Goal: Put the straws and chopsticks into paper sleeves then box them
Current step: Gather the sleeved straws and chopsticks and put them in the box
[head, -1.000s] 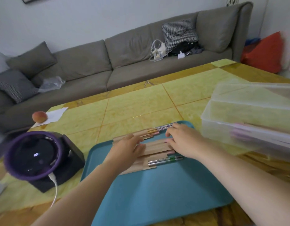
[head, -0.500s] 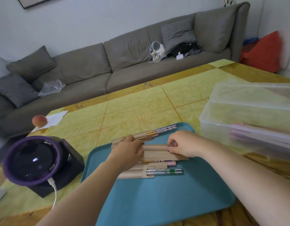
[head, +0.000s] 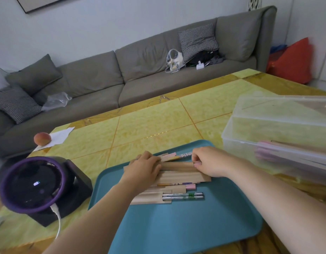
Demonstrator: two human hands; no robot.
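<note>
the teal tray lies on the yellow tiled table, and a stack of brown paper sleeves sits across its far half, running left to right. the left hand lies flat on the left end of the stack, fingers nearly straight, pressing it down. the right hand has curled fingers that pinch the right end of the top paper sleeve. a pair of green-banded chopsticks juts rightward from the nearest sleeve. a pink straw tip shows just beyond them. more patterned ends reach the tray's far rim. from the stack to the tray's near edge runs open teal surface (the widest room here). just off the tray's right edge stands a clear plastic box with sleeved pieces inside. a purple-rimmed round device crowds the tray's left edge. a peach lies well beyond that.
</note>
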